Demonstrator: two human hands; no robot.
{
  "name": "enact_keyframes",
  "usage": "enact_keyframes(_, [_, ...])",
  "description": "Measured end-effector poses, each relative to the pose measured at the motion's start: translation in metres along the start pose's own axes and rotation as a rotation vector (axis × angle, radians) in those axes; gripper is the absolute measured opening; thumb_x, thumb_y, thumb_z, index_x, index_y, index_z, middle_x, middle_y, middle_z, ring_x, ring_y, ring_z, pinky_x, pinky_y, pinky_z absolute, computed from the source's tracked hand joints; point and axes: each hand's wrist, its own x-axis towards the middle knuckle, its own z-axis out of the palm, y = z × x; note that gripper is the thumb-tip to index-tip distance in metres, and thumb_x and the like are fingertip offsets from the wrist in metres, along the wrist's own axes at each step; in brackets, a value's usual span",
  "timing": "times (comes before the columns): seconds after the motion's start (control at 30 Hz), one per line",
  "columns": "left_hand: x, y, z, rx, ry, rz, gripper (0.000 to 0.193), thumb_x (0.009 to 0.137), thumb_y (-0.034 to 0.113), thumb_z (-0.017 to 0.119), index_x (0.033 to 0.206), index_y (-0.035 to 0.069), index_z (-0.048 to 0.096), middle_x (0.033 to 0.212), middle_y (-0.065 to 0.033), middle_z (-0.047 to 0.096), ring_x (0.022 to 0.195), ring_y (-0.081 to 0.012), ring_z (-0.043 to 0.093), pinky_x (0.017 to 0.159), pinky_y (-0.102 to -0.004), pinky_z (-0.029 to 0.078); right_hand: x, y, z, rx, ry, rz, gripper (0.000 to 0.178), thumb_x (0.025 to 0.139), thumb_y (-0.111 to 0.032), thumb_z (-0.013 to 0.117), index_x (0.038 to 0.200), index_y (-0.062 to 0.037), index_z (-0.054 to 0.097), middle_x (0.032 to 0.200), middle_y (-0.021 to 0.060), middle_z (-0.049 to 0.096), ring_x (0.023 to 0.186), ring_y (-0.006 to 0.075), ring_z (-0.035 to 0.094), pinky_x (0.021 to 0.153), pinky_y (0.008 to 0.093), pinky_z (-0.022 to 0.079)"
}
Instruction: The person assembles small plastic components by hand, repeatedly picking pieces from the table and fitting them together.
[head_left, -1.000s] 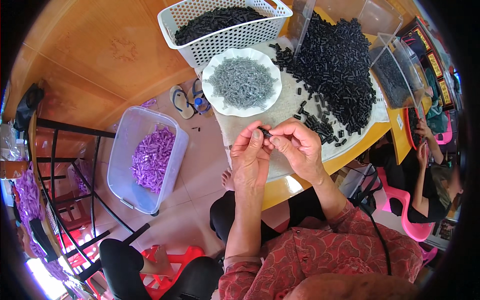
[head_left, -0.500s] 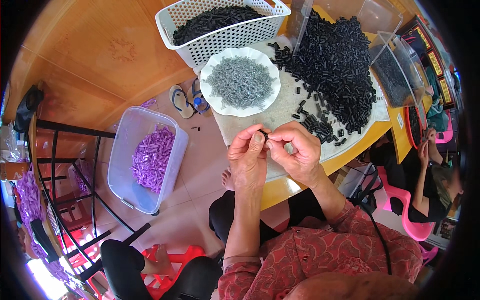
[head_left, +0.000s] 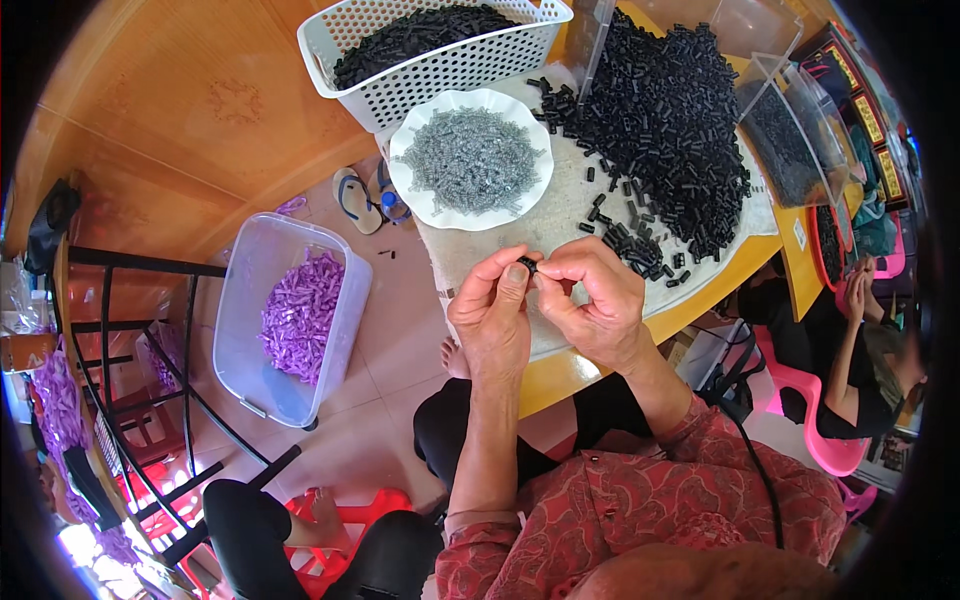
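Note:
A small black plastic piece (head_left: 527,264) is pinched between the thumb and forefinger of my left hand (head_left: 494,320). My right hand (head_left: 598,300) meets it from the other side, thumb and forefinger pressed together at the piece; whether something tiny sits between those fingertips is hidden. Both hands hover over the near edge of the cloth-covered table. Just beyond them stands a white scalloped plate (head_left: 402,180) heaped with small clear springs or coil-like pieces (head_left: 470,160). To the right spreads a large pile of short black plastic pieces (head_left: 665,130), with several strays nearest my right hand.
Behind the plate is a white perforated basket (head_left: 450,75) of black parts. Clear bins (head_left: 795,130) stand at the right. On the floor, left, a translucent tub (head_left: 235,330) holds purple pieces (head_left: 302,315). Another person (head_left: 850,370) sits at the right; someone's dark-clad legs (head_left: 245,535) show lower left.
The view has shifted slightly, so the table things sit a little further left. Both hands keep their pinch around the black piece, with only slight finger movement.

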Motion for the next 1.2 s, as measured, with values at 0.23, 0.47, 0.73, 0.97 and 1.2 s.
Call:
enact_keyframes(0.23, [-0.001,0.002,-0.002,0.147,-0.049,0.077,0.021,0.090,0.001,0.059,0.110,-0.002,0.063,0.100,-0.0106,0.066,0.090,-0.0145,0.060,0.084,-0.0265,0.048,0.001,-0.007,-0.010,0.102,-0.086,0.112,0.017,0.075,0.006,0.072,0.088,0.0015,0.062,0.082,0.0110,0.062,0.065,0.0127,0.059,0.057,0.0233,0.048])
enact_keyframes(0.47, [0.001,0.002,-0.004,-0.116,-0.115,-0.024,0.022,0.091,0.003,0.057,0.113,-0.002,0.062,0.098,-0.0102,0.066,0.090,-0.0153,0.060,0.085,-0.0285,0.047,0.004,-0.002,-0.013,0.075,-0.092,0.048,0.021,0.075,0.001,0.074,0.090,0.0002,0.060,0.080,0.0093,0.060,0.066,0.0153,0.061,0.056,0.0256,0.051])
enact_keyframes(0.73, [0.001,0.004,0.004,-0.185,-0.129,-0.070,0.026,0.092,0.001,0.056,0.118,-0.003,0.058,0.098,-0.0112,0.065,0.090,-0.0168,0.061,0.084,-0.0301,0.050,0.011,0.003,-0.016,0.024,-0.100,-0.078,0.036,0.069,-0.002,0.076,0.102,-0.0011,0.062,0.091,0.0095,0.062,0.080,0.0217,0.060,0.066,0.0307,0.050])
enact_keyframes(0.97, [0.002,0.003,0.000,-0.171,-0.116,-0.059,0.036,0.091,-0.001,0.056,0.126,-0.001,0.052,0.107,-0.0109,0.063,0.097,-0.0162,0.060,0.088,-0.0313,0.049,0.014,0.006,-0.015,0.045,-0.176,-0.104,0.037,0.070,-0.001,0.074,0.105,-0.0004,0.062,0.098,0.0100,0.064,0.080,0.0242,0.059,0.069,0.0320,0.049])
enact_keyframes(1.2, [0.001,0.011,0.008,-0.143,-0.121,-0.149,0.044,0.087,-0.001,0.061,0.130,-0.002,0.049,0.109,-0.0086,0.061,0.096,-0.0144,0.059,0.088,-0.0283,0.049,0.015,0.008,-0.020,0.058,-0.148,-0.109,0.036,0.069,-0.001,0.075,0.103,-0.0005,0.062,0.089,0.0085,0.065,0.076,0.0228,0.060,0.067,0.0316,0.049])
